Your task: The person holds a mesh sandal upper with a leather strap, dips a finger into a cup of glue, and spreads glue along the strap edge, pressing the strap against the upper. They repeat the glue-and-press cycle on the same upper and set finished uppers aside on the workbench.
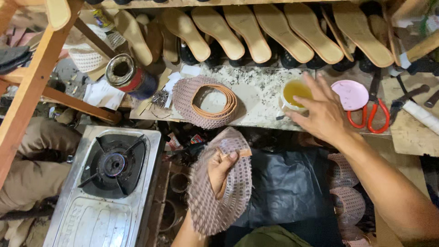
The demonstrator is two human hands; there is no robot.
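My left hand [220,168] grips a pink mesh shoe upper [222,194] with a tan trim strip, held low over my lap. My right hand [322,112] reaches forward with fingers spread and rests against a small white cup of yellow glue [295,93] on the stone slab [260,91]. A second mesh upper with tan edging [204,101] lies flat on the slab, left of the cup.
A row of tan insoles [274,32] stands along the back. A pink lid [350,94] and red-handled scissors [369,116] lie right of the cup. A tin can [129,75] and a gas stove [112,167] are at the left, by a wooden frame [34,82]. More mesh uppers [347,201] are stacked under my right arm.
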